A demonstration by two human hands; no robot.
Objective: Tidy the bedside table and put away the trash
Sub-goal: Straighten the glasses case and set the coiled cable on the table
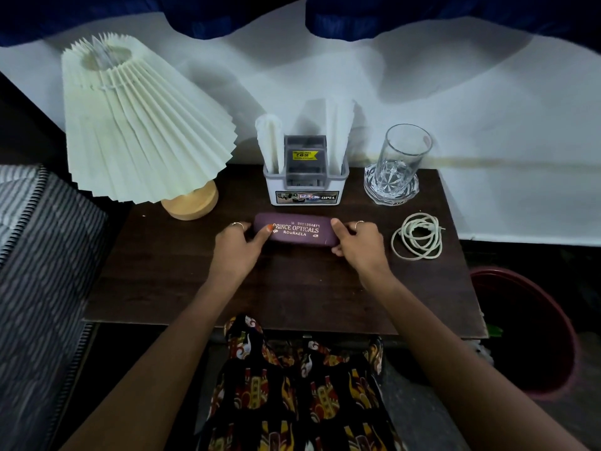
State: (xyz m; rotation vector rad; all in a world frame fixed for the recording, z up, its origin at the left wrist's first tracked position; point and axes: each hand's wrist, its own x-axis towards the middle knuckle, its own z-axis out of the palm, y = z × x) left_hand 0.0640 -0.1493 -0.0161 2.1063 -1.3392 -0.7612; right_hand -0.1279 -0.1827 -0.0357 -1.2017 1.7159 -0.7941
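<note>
A maroon, oblong spectacle case [296,230] with gold lettering reading "PRINCE OPTICALS ROURKELA" lies flat near the middle of the dark brown wooden tabletop [286,288]. The left hand [239,244] holds the case's left end, its thumb lying over the top face and its fingers curled round the far side, so that grip is clamped on the case. The right hand [356,240] holds the right end in the same way, thumb on top and fingers wrapped round the end, also clamped on it.

Just behind the case stands a white and grey plastic organiser box [305,182] with a yellow price sticker, holding folded white paper napkins [270,141] upright at both sides. To the right of the box a clear drinking glass [403,157] stands upright on a cut-glass coaster [392,193]. Nearer the right edge, well apart from the case, lies a loosely coiled cream cable [418,236]. At the back left corner stands a lamp with a pleated pale cream shade [136,131] on a rounded light wooden base [192,203].

A dark red round plastic bin [536,333] sits on the floor at the right of the tabletop. A striped grey and white bed cover [39,255] shows at the left. The person's patterned black, yellow and red garment [292,385] fills the lower centre.
</note>
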